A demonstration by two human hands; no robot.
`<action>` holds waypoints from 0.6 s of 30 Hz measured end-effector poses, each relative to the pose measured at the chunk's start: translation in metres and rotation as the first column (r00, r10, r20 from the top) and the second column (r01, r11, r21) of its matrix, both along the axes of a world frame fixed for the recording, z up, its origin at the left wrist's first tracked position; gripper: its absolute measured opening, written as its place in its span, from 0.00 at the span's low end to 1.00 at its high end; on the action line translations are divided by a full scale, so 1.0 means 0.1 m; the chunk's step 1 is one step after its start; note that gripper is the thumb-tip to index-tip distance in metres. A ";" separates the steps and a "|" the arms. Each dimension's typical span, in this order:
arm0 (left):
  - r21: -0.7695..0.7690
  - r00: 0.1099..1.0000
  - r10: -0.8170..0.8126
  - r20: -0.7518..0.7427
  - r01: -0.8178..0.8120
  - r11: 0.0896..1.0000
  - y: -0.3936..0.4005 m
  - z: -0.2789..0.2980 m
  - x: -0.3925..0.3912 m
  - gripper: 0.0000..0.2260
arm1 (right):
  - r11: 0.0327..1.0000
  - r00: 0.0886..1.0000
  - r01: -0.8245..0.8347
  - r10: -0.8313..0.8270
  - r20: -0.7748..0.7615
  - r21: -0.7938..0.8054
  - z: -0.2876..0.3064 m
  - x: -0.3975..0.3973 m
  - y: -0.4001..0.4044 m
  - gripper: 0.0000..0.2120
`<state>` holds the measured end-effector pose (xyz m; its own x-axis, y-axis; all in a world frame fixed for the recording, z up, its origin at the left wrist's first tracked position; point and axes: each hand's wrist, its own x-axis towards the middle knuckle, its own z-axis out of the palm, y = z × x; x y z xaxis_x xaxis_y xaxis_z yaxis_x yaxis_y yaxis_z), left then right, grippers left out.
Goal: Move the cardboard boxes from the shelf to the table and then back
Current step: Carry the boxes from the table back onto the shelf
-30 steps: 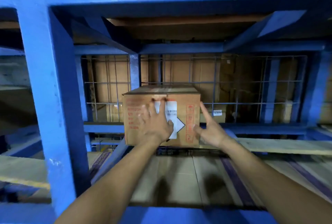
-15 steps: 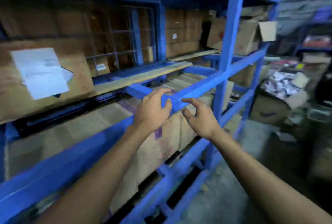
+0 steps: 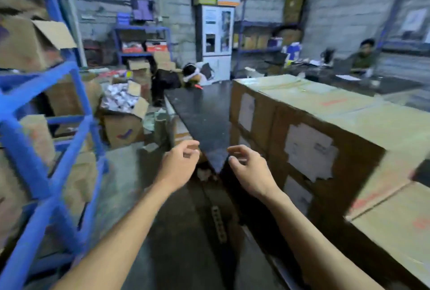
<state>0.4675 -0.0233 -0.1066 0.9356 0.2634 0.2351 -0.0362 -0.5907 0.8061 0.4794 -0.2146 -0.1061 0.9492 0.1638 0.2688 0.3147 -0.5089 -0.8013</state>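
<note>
Several brown cardboard boxes (image 3: 325,126) with torn white labels stand in a row on the dark table (image 3: 204,112) to my right. The blue metal shelf (image 3: 46,150) is at the left edge, holding more cardboard boxes (image 3: 23,42). My left hand (image 3: 178,164) and my right hand (image 3: 250,168) hang in front of me over the table's near corner, fingers loosely curled, holding nothing. Neither hand touches a box.
Open cartons (image 3: 123,115) and clutter lie on the floor between shelf and table. A white cabinet (image 3: 215,40) stands at the back wall. A person (image 3: 363,56) sits at a desk at the far right. The dark floor (image 3: 181,243) lies below my arms.
My view has swung right from the shelf to the table. My hands left the box pushed into the shelf and now hover empty in front of the table.
</note>
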 end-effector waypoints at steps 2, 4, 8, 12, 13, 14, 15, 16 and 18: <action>-0.037 0.993 -0.122 0.001 0.122 0.992 -0.45 0.01 0.23 0.11 | 0.992 0.991 0.119 -0.121 0.064 0.030 0.11 -0.06 -0.40 0.10; -0.061 0.973 -0.231 0.011 0.231 0.971 -0.83 0.04 0.43 0.12 | 0.966 0.948 0.245 -0.257 0.187 0.086 0.26 -0.14 -0.72 0.09; -0.022 0.923 -0.383 -0.023 0.383 0.924 -1.48 0.23 0.86 0.19 | 0.783 0.729 0.617 -0.530 0.434 -0.081 0.40 -0.10 -1.31 0.14; 0.038 0.906 -0.422 0.020 0.421 0.906 -1.84 0.38 1.23 0.23 | 0.601 0.706 0.704 -0.647 0.287 -0.378 0.33 0.06 -1.86 0.27; 0.063 0.904 -0.426 0.031 0.424 0.904 -1.91 0.40 1.31 0.23 | 0.632 0.726 0.682 -0.644 0.239 -0.369 0.30 0.06 -1.99 0.27; 0.087 0.904 -0.425 0.044 0.420 0.903 -1.97 0.42 1.39 0.24 | 0.663 0.746 0.661 -0.632 0.209 -0.352 0.29 0.05 -2.09 0.26; 0.113 0.906 -0.420 0.056 0.412 0.904 -2.02 0.43 1.47 0.24 | 0.689 0.759 0.647 -0.623 0.189 -0.325 0.28 0.03 -2.19 0.25; 0.135 0.906 -0.419 0.065 0.408 0.903 -2.06 0.45 1.53 0.24 | 0.708 0.765 0.640 -0.621 0.170 -0.298 0.28 0.00 -2.28 0.25; 0.171 0.898 -0.436 0.063 0.420 0.891 -2.14 0.49 1.65 0.24 | 0.727 0.771 0.634 -0.620 0.145 -0.264 0.33 -0.08 -2.44 0.25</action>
